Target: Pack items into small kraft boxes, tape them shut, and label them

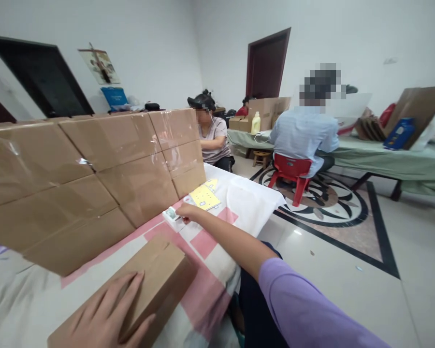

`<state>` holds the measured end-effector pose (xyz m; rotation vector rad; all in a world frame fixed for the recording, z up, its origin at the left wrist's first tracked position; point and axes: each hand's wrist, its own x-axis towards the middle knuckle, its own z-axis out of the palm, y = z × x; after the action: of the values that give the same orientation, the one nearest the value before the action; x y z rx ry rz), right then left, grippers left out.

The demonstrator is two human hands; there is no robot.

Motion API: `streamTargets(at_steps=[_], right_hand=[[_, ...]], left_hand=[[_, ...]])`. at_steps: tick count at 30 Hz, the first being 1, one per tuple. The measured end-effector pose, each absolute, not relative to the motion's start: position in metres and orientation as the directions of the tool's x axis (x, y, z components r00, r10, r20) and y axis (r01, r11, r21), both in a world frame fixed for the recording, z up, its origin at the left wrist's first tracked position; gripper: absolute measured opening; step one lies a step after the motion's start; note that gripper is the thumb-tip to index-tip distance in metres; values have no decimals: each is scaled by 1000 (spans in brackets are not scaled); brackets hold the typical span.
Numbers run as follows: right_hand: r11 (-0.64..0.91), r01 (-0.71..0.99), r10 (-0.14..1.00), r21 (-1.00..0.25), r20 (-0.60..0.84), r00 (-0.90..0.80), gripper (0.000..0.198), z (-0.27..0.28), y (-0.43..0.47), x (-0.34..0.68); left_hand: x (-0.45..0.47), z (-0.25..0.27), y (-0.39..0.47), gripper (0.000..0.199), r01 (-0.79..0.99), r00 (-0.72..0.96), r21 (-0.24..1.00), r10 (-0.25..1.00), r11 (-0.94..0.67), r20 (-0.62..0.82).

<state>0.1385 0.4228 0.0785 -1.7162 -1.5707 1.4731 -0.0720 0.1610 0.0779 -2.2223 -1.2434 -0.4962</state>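
At the far left of our desk (21, 295) a wall of taped cartons (94, 169) stands stacked. Our left hand (108, 314) lies flat, fingers spread, on a small brown box (155, 280), its flaps shut but seemingly untaped. Further right, our right hand (188, 211) reaches out, its grip closing on a small white tape dispenser (172, 217) near yellow sheets (204, 196). We judge sealing not yet begun (two other people sit beyond, working).

At lower left lies a plain brown flat cardboard box (145, 285) on a pink-and-white checked tablecloth (206, 241). A pale yellow card sheet (204, 197) with small blue-white spots sits mid-frame. At right, a red plastic chair (292, 171) stands over a black-and-white swirling floor medallion (333, 203).
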Motion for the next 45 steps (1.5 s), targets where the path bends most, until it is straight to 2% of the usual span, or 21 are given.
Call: streamTargets(at_steps=[16, 20, 25, 34, 39, 45], right_hand=[[-161, 395, 935, -904, -268, -232, 14, 47, 415, 142], [-166, 421, 928, -892, -286, -240, 14, 44, 417, 146], [-181, 493, 924, -851, -319, -211, 9, 52, 416, 154], [-217, 554, 929, -804, -344, -135, 17, 51, 415, 149], [-239, 563, 909, -791, -385, -156, 20, 51, 414, 149], [-264, 546, 883, -795, -427, -195, 23, 50, 413, 150]], left_hand=[[-62, 83, 158, 61, 883, 468, -267, 678, -387, 566], [-61, 84, 154, 58, 905, 426, -239, 729, -353, 536], [-56, 91, 150, 52, 934, 355, -190, 831, -302, 428], [-54, 92, 150, 55, 932, 363, -190, 809, -309, 463], [-56, 92, 150, 56, 922, 387, -210, 807, -326, 447], [-51, 96, 148, 57, 939, 342, -165, 847, -300, 407]])
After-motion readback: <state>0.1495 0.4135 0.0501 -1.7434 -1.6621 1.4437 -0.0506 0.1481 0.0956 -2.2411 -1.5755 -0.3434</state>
